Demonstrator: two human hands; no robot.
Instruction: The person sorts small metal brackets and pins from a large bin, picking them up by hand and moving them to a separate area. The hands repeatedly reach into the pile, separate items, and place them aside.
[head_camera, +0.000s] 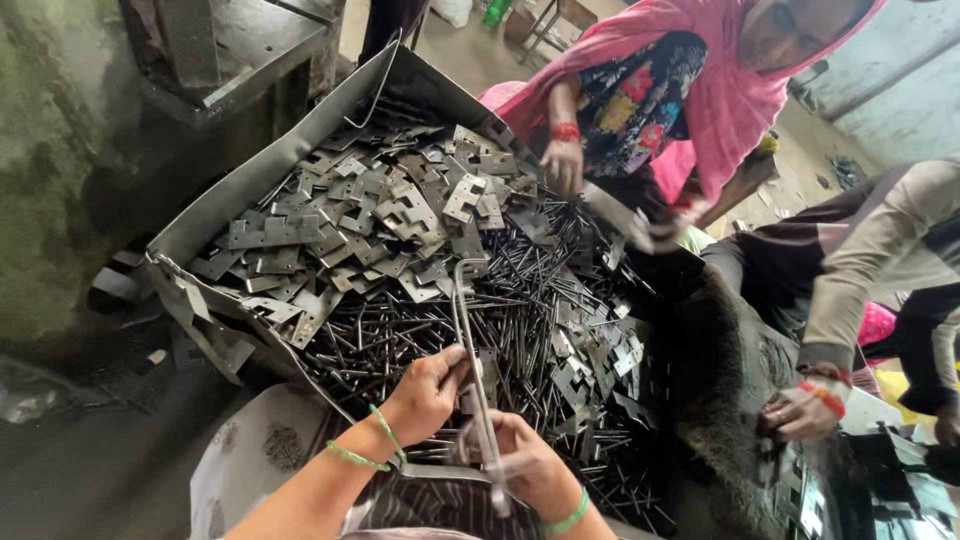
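Hands, two: left hand (425, 392) and right hand (525, 462) both pinching one bent rod (468, 330) over tray (250, 190). Plates (375, 215) and pins (440, 330) heaped, too many to count. Two co-workers' hands (562, 165) nearby.

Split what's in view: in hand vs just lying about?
In hand:
- left hand and right hand on bent metal rod
- hinge plate at the rod

Lying about:
- loose hinge plates
- metal pins
- sheet-metal tray
- co-workers' hands

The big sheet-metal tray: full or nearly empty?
Full. The sheet-metal tray is heaped with flat hinge plates and thin pins, covering its floor.
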